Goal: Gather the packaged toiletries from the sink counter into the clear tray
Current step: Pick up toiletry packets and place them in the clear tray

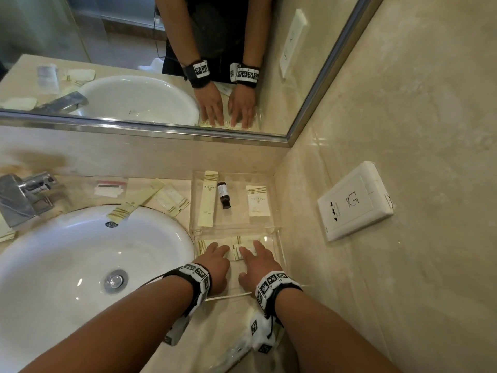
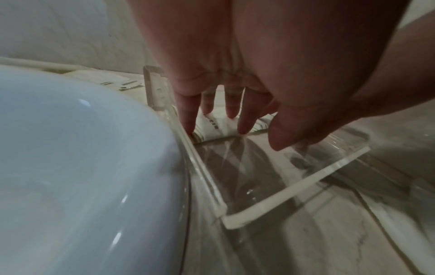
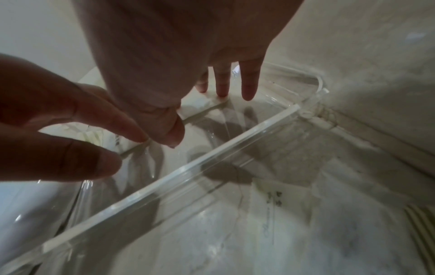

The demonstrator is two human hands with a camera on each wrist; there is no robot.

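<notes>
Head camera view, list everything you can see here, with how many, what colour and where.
clear acrylic tray: two, transparent, on the counter right of the basin, one behind the other
cream toiletry packets: several, near tray, under the fingers
long cream box: one, far tray
small brown glass bottle: one, far tray
cream sachet: one, far tray
cream packets: several, on the counter behind the basin
white basin: one, left
chrome tap: one, far left
white wall socket: one, right wall
mirror: one, above
left hand: fingers flat on packets
right hand: fingers flat on packets
</notes>
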